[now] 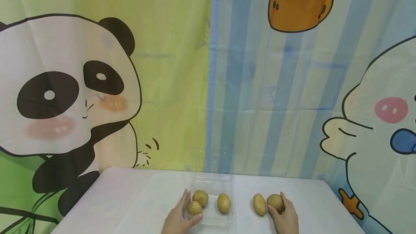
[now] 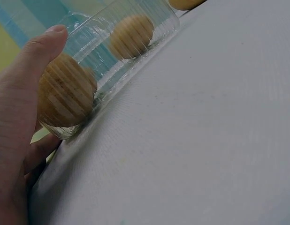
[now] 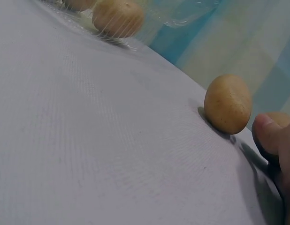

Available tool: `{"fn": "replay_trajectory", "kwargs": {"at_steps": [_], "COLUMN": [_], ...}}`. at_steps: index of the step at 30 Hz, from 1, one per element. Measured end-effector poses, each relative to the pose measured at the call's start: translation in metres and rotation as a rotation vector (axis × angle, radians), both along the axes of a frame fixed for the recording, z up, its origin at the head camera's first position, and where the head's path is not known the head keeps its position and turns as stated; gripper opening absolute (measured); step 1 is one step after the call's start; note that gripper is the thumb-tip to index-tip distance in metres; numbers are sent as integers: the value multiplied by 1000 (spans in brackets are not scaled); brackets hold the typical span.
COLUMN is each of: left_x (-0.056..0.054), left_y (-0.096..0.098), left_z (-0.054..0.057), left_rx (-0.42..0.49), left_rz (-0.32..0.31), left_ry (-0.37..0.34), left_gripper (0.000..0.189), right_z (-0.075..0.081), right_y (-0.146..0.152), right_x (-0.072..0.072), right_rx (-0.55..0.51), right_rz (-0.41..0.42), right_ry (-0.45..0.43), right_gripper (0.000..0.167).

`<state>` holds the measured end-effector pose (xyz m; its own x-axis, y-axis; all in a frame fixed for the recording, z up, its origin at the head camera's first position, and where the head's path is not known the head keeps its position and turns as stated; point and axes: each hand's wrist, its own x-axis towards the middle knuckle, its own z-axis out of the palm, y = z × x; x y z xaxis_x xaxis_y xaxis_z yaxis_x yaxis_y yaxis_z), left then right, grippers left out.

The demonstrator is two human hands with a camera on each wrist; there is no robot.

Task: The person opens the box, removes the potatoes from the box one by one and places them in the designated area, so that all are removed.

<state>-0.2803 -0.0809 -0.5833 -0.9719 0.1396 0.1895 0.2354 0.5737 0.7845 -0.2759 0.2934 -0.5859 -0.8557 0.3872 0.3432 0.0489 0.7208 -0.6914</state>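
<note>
A clear plastic container (image 1: 212,220) stands on the table with its lid raised at the back. My left hand (image 1: 178,217) holds its left side, thumb at the front edge and fingers along the outer wall. Two potatoes, one at the front left (image 1: 195,208) and one behind it (image 1: 200,198), lie inside by that hand; a third potato (image 1: 224,203) is at the container's right. Over to the right, my right hand (image 1: 286,216) grips a round potato (image 1: 274,201) between thumb and fingers, at the table surface. Just left of it lies a longer potato (image 1: 259,204), apart from the hand.
A white cloth covers the table (image 1: 136,198). Behind it hangs a printed curtain (image 1: 175,82) with a panda and other cartoon figures. The transparent raised lid (image 1: 211,177) is hard to make out against the curtain.
</note>
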Motion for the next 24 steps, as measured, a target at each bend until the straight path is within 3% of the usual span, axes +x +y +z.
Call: {"fn": "replay_trajectory", "kwargs": {"at_steps": [6,17,24], "left_x": [4,2,1], "left_y": [0,0,1], "left_z": [5,2,0], "left_rx": [-10,-8,-11], "left_rz": [-2,4,6], "left_ry": [28,18,22], "left_gripper": [101,102,102], "right_z": [4,12,16], "right_y": [5,26,38], "right_x": [1,6,11], "right_rx": [-1,-2,-134], "right_rz": [73,222,304], "right_ry": [-34,-153,-206], "right_gripper": [82,84,83]}}
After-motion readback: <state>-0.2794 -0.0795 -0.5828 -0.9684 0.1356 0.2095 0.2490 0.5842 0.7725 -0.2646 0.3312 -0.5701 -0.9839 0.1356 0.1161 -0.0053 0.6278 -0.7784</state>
